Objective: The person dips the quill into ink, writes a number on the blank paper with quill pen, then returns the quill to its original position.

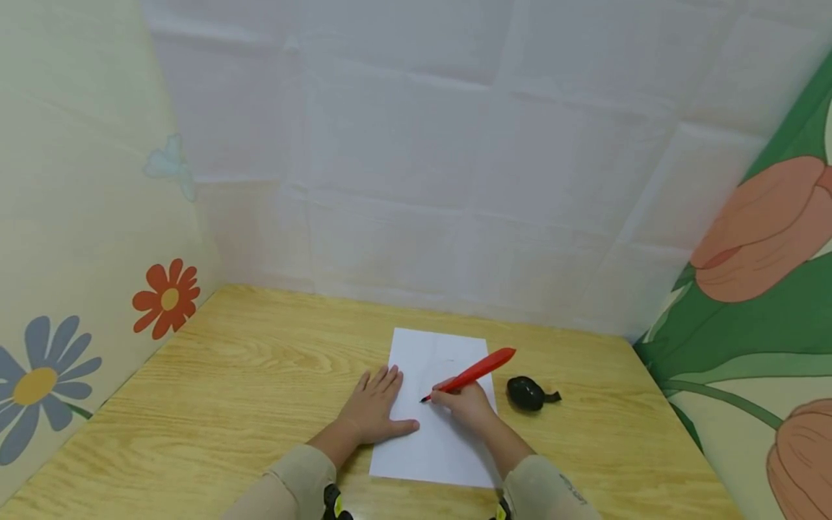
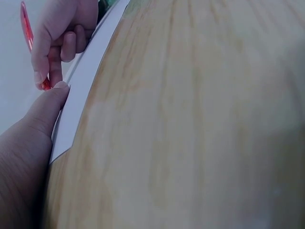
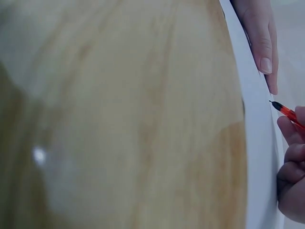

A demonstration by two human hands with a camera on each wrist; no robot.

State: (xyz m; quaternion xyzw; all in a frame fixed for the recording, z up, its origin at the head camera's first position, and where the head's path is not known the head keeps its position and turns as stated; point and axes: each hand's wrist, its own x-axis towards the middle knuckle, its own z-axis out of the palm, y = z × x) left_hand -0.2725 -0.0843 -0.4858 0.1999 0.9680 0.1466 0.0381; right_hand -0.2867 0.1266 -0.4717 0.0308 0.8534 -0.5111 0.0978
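Note:
A white sheet of paper [image 1: 429, 458] lies on the wooden table. My left hand [image 1: 373, 412] rests flat across its left edge, fingers spread and thumb stretched over the sheet. Between thumb and fingers, my right hand [image 1: 469, 410] pinches a red pen [image 1: 477, 368] that widens toward its upper end. The pen leans up to the right, its dark tip at or just above the paper near the left thumb. A faint curved mark shows on the upper part of the sheet. In the right wrist view, the pen's black tip [image 3: 276, 104] points toward the left hand [image 3: 259, 33].
A rounded, glossy black object [image 1: 525, 393] with a short tail lies right of the paper. The wooden table [image 1: 260, 361] meets a pale creased cloth [image 1: 403, 159] at the back. Flower-printed cloths stand at the left [image 1: 71, 180] and right [image 1: 747, 339].

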